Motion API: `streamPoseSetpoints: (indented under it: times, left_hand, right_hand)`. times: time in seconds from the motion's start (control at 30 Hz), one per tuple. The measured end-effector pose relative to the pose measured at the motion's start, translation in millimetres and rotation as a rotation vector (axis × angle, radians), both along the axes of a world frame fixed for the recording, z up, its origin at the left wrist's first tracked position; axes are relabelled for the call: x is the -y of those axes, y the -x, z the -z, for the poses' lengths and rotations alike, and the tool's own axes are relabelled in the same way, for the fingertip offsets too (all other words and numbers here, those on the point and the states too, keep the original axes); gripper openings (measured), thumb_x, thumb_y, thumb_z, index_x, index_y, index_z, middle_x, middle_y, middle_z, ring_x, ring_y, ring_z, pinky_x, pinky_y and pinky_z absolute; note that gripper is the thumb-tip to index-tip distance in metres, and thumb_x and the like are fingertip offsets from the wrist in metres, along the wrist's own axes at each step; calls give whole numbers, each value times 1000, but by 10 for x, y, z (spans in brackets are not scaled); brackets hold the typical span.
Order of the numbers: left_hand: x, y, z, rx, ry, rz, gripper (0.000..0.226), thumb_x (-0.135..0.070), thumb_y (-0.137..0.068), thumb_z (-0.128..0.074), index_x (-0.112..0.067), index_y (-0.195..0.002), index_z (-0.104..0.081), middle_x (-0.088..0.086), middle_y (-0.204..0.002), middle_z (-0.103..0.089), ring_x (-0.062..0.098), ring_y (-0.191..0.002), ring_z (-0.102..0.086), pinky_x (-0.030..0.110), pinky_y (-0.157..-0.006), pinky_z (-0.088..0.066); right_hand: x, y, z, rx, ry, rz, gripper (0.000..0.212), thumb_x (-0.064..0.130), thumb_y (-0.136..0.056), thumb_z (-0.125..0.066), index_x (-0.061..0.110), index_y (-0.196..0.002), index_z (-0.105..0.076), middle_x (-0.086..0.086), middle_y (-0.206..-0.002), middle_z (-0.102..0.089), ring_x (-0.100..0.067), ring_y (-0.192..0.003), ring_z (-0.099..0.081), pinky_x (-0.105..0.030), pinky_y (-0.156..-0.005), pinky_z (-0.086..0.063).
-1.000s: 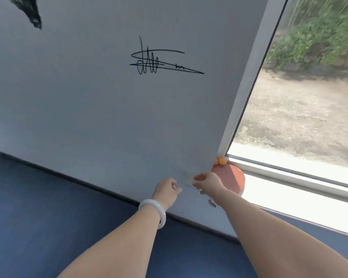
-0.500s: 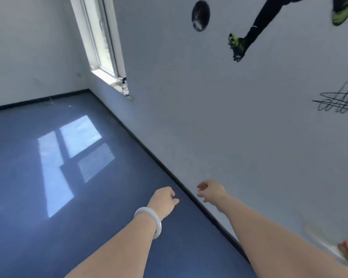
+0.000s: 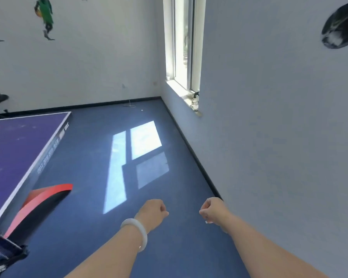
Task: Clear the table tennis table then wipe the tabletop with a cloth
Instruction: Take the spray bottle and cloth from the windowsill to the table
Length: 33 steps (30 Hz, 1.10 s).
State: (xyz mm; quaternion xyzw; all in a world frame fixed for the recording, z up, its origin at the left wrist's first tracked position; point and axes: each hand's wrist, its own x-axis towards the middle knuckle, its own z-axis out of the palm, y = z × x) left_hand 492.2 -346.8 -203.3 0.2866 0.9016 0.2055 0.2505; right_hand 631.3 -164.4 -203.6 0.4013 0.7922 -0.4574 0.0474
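Table tennis table (image 3: 12, 149) is being seen well left of both hands, purple top with a white edge line and faint pale marks on it. Left hand (image 3: 153, 212) is being held out right of the table over the blue floor (image 3: 84, 153), fingers curled together into a fist, nothing seen in it. A white bangle (image 3: 136, 234) is being worn on that wrist. Right hand (image 3: 213, 210) is being held further right of the table, near the wall, fingers curled in together. A small pale bit is being shown under it, and whether anything is being pinched cannot be told. A red frame part (image 3: 46, 194) is being seen under the table's side edge. A small white ball (image 3: 142, 110) is being seen on the floor beyond the table's far corner.
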Motion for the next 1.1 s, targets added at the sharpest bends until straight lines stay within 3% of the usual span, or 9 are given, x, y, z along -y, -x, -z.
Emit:
streamPoseSetpoints:
  times: [0.23, 0.47, 0.6, 0.73, 1.1]
  left_hand:
    - [-341, 970, -66, -24, -16, -88, 7, -25, -94, -57, -19, -94, -60, -4, -96, -59, 16, -87, -57, 29, -81, -50]
    - [-741, 2120, 1, -40, -19, -109, 18, -26, -94, -58, -12, -103, -65, 2, -107, -65, 19, -99, -60, 29, -86, -50]
    - [-1029, 2999, -14, -48, -75, -104, 17, -27, -94, -59, -13, -101, -65, 2, -105, -64, 19, -94, -60, 28, -79, -49]
    - [-1381, 3867, -106, -75, -62, -24, 17, -29, -93, -60, -14, -101, -63, 2, -106, -62, 19, -97, -59, 28, -83, -47]
    - [-2776, 5720, -61, -58, -15, 140, 21, -32, -94, -58, -16, -107, -62, -1, -106, -59, 18, -97, -59, 32, -85, -51]
  right_hand:
    - [-470, 1180, -31, 19, -29, -109, 7, 6, -91, -57, 10, -85, -57, -9, -89, -63, -20, -69, -61, -21, -60, -50]
    - [-839, 2521, 73, 23, -22, -148, 7, 8, -92, -62, 9, -86, -59, -13, -96, -69, -22, -79, -65, -38, -86, -59]
    - [-1151, 3358, 42, -5, -47, -105, 4, 7, -92, -63, 7, -89, -60, -14, -94, -68, -23, -78, -64, -37, -85, -59]
    - [-1512, 4118, -90, -17, -76, -44, 4, 8, -93, -64, 8, -90, -61, -11, -91, -66, -18, -70, -60, -25, -68, -56]
    - [-2733, 5788, 18, -44, -29, 78, 8, 7, -91, -68, 9, -88, -61, -8, -81, -64, -20, -72, -59, -35, -76, -59]
